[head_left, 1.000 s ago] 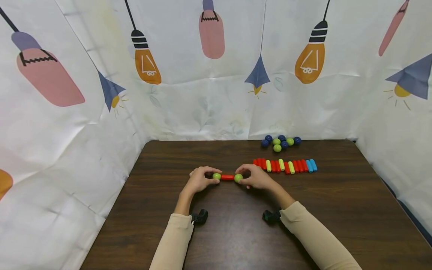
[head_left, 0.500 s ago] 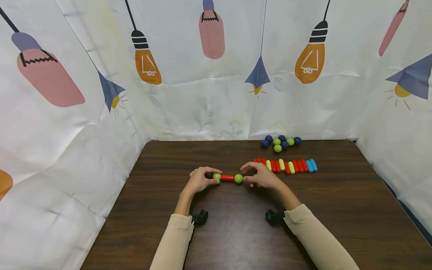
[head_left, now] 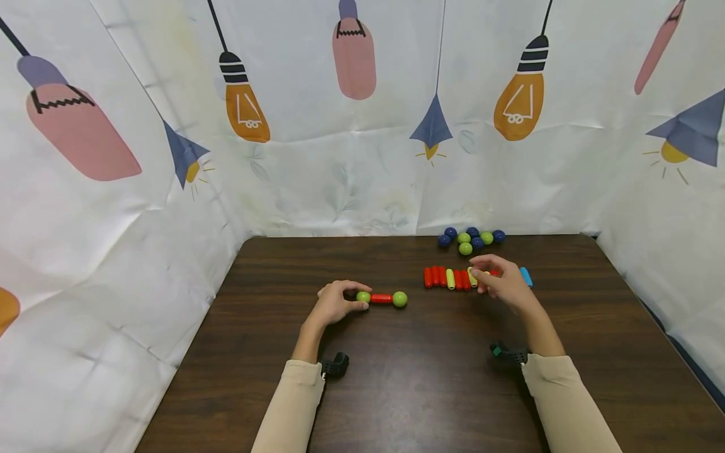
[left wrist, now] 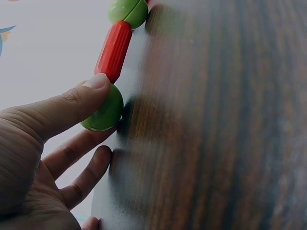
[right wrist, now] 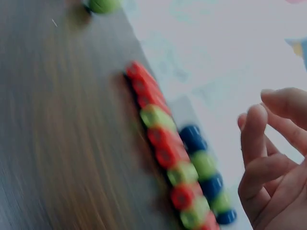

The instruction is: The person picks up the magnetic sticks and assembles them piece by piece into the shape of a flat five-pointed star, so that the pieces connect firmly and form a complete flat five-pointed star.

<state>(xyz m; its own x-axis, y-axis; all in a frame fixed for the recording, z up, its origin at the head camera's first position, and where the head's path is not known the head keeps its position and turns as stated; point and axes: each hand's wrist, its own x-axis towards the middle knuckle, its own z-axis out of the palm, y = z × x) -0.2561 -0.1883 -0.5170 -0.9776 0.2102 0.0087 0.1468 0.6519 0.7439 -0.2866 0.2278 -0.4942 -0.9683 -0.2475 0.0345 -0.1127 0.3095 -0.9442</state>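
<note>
On the table, a red ribbed rod (head_left: 381, 298) has a green ball at each end, in one line. My left hand (head_left: 334, 302) pinches the left green ball (left wrist: 105, 112) between thumb and fingers; the other green ball (head_left: 399, 299) stands free of any hand. Over the right part of a row of short red, yellow and blue rods (head_left: 443, 277) hovers my right hand (head_left: 504, 282), hiding several of them. Its fingers are loosely bent with nothing between them in the right wrist view, where the row (right wrist: 165, 155) looks blurred.
Behind the row, several dark blue and green balls (head_left: 466, 248) lie near the back edge of the brown wooden table (head_left: 272, 264). A white sheet (head_left: 317, 182) printed with lamps hangs behind and beside the table.
My right hand has let go of the right green ball and moved right and away from me, over the rod row. My left hand keeps its pinch in the same place.
</note>
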